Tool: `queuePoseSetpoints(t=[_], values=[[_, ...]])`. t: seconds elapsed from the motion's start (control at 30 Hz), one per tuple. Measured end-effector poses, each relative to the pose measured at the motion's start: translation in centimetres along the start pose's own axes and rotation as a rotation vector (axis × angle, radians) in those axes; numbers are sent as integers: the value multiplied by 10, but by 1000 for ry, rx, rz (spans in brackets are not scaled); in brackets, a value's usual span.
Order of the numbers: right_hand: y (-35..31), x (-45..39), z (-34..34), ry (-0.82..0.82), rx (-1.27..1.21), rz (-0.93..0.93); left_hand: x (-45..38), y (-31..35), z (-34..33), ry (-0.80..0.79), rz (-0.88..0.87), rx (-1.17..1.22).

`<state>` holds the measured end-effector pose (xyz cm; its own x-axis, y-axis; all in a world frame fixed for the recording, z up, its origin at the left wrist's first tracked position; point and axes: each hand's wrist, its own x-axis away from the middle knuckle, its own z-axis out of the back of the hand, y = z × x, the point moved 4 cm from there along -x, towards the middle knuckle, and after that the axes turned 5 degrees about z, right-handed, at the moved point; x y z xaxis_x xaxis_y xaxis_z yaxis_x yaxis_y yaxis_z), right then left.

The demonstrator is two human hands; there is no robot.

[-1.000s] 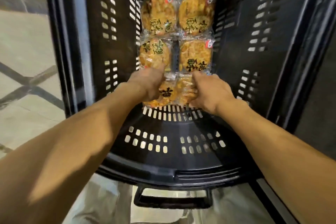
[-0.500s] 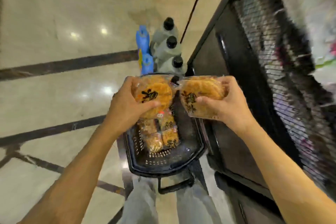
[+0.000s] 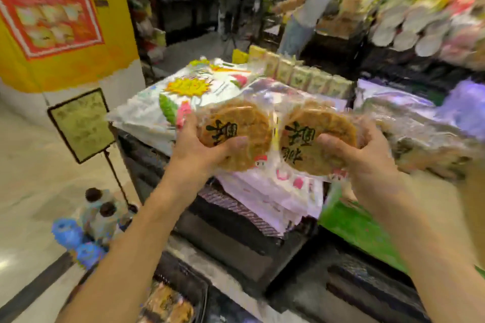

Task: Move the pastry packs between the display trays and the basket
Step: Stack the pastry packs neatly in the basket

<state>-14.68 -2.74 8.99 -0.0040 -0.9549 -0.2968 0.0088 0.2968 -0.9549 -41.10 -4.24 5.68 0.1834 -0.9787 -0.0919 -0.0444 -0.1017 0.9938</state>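
My left hand (image 3: pixel 199 151) grips a clear pack with a round golden pastry (image 3: pixel 236 131), thumb across its lower front. My right hand (image 3: pixel 367 157) grips a second, like pack (image 3: pixel 315 136) the same way. Both packs are held side by side at chest height above the display stand. More packs of the same pastry lie in the display tray (image 3: pixel 425 139) just right of my right hand. The black basket (image 3: pixel 170 304) shows at the bottom edge with several packs still in it.
White printed bags (image 3: pixel 194 92) and pale wrapped packs (image 3: pixel 273 191) cover the stand under my hands. A black-framed sign on a pole (image 3: pixel 81 126) stands left. Bottles (image 3: pixel 99 215) sit on the floor below it. A person (image 3: pixel 301 2) stands behind the stand.
Both hands have lifted one pack each out of the basket and raised them up over the display stand. My view has swung up from the basket to the stand.
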Motion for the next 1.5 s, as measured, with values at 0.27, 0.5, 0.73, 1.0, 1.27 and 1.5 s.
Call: queuePoseSetpoints(t=[0.27, 0.5, 0.73, 1.0, 1.27, 1.5], values=[[-5, -7, 266, 347, 44, -30, -44, 3, -286, -349, 19, 9], [48, -41, 424, 441, 157, -170, -86, -50, -454, -457, 70, -118], [110, -67, 461, 470, 333, -358, -125, -115, -499, -518, 161, -271], [159, -99, 446, 518, 517, -501, -158, -165, -510, -589, 263, -341], [185, -110, 447, 580, 567, -504, -168, -199, -522, -608, 290, -332], [176, -122, 448, 162, 1222, -514, -167, -203, -521, -560, 176, -576]])
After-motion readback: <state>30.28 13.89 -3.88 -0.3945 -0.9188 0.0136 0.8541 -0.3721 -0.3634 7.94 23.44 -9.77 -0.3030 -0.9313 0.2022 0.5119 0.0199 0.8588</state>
